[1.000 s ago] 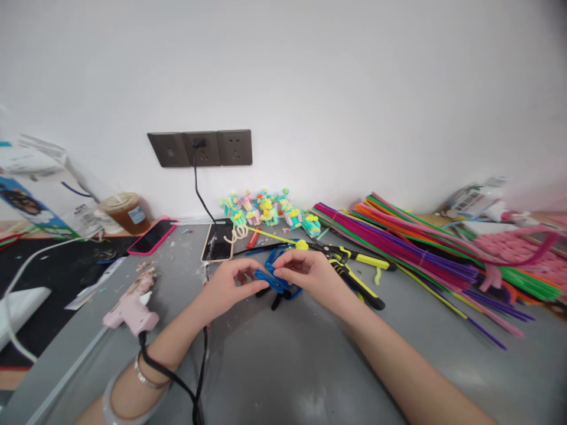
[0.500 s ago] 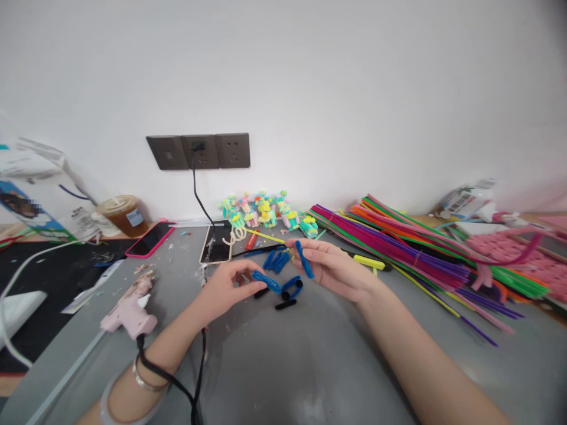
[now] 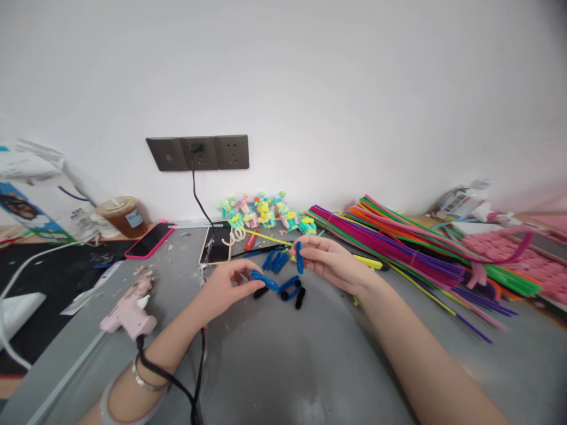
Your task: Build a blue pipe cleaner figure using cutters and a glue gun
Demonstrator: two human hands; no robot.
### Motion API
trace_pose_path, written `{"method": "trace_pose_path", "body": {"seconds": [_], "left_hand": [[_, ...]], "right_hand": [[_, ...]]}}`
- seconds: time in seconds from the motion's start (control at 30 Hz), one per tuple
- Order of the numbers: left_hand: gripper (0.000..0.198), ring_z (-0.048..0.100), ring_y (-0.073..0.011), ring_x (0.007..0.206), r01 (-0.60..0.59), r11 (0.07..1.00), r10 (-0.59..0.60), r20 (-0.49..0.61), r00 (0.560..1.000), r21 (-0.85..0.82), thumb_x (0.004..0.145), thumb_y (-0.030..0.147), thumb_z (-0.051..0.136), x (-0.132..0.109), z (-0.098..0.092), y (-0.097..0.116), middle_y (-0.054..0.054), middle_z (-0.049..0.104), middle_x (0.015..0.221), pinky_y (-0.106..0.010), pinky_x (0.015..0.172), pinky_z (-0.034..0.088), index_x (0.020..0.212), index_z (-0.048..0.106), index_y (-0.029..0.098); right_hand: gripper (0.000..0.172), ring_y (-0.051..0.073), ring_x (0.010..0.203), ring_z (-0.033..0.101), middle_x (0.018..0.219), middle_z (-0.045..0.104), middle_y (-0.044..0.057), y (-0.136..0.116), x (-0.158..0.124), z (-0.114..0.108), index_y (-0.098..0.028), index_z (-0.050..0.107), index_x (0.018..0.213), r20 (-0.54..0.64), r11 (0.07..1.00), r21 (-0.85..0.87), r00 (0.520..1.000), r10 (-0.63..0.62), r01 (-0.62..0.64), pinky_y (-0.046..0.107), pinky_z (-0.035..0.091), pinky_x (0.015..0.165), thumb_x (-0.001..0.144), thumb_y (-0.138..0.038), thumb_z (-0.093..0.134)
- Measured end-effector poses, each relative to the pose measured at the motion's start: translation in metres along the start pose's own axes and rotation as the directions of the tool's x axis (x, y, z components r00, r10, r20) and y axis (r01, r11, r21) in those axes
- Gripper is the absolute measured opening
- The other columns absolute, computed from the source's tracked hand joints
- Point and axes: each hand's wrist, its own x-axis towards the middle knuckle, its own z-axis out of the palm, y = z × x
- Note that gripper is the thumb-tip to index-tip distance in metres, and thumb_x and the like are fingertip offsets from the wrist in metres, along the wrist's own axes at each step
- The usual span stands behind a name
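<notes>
Between the thumb and fingers of my left hand (image 3: 230, 284) is a blue pipe-cleaner loop (image 3: 264, 281), pressed long and narrow. My right hand (image 3: 332, 262) pinches a short blue pipe-cleaner piece (image 3: 300, 258), held nearly upright. Below and between the hands lie a blue loop with black ends (image 3: 290, 288) and a short black pipe-cleaner piece (image 3: 300, 298). Another black piece (image 3: 260, 293) shows partly beneath the left-hand loop. Just behind, several folded blue pieces (image 3: 275, 261) rest on the grey table (image 3: 274, 366).
A pink glue gun (image 3: 130, 313) with a black cord lies left of my forearm. Long coloured pipe cleaners (image 3: 411, 254) spread at the right. Small pastel figures (image 3: 266, 211) stand by the wall. Phones (image 3: 150, 241) and a drink cup (image 3: 121, 217) sit back left.
The blue piece in my right hand has turned more upright and shifted slightly left. The short black piece on the table has moved right and now lies at a steeper angle.
</notes>
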Motion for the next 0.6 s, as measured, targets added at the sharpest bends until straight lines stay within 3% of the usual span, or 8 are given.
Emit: {"method": "trace_pose_path", "body": {"seconds": [0.23,0.37,0.47,0.53,0.6], "left_hand": [[0.021,0.057,-0.0126,0.062,0.006,1.0,-0.006,-0.011,1.0,0.017,0.079,0.036,0.07,0.0,-0.001,-0.001,-0.003,0.072,0.081,-0.024,0.06,0.047,0.086,0.072,0.016],[0.02,0.059,-0.0131,0.064,-0.004,1.0,0.004,0.002,1.0,0.009,0.079,0.035,0.07,0.0,-0.001,-0.001,-0.003,0.073,0.082,-0.024,0.061,0.048,0.086,0.071,0.016],[0.019,0.06,-0.0133,0.066,-0.018,1.0,0.018,0.009,1.0,0.013,0.079,0.034,0.07,0.0,-0.001,-0.001,-0.004,0.073,0.084,-0.023,0.061,0.048,0.086,0.072,0.016],[0.02,0.059,-0.0133,0.065,-0.023,1.0,0.022,0.007,1.0,0.017,0.079,0.034,0.07,0.0,-0.002,-0.002,-0.004,0.073,0.084,-0.024,0.06,0.049,0.087,0.072,0.016],[0.02,0.058,-0.0131,0.065,-0.029,0.999,0.029,0.005,1.0,0.017,0.079,0.035,0.071,0.0,-0.002,-0.002,-0.004,0.073,0.084,-0.024,0.06,0.049,0.087,0.072,0.016]], "right_hand": [[0.03,0.01,0.065,0.055,0.081,0.068,-0.001,0.0,0.0,-0.001,-0.019,0.071,0.088,0.004,0.994,-0.106,0.999,-0.039,0.039,0.025,0.041,0.062,0.065,-0.03,0.087],[0.033,0.013,0.069,0.06,0.085,0.071,0.003,0.002,0.004,-0.006,-0.016,0.072,0.089,-0.055,0.949,-0.302,0.993,-0.107,0.085,0.027,0.043,0.064,0.067,-0.038,0.084],[0.033,0.013,0.067,0.063,0.076,0.072,0.004,0.004,0.005,-0.011,-0.016,0.064,0.08,-0.053,0.865,-0.487,0.985,-0.165,0.119,0.026,0.044,0.062,0.075,-0.047,0.076],[0.037,0.012,0.057,0.062,0.066,0.07,0.001,0.005,0.003,-0.013,-0.019,0.054,0.079,-0.025,0.818,-0.571,0.994,-0.105,0.072,0.024,0.04,0.052,0.081,-0.054,0.067],[0.04,0.013,0.047,0.06,0.06,0.069,0.0,0.005,-0.001,-0.013,-0.022,0.046,0.082,0.019,0.803,-0.595,0.998,0.053,-0.032,0.022,0.037,0.044,0.084,-0.06,0.06]]}}
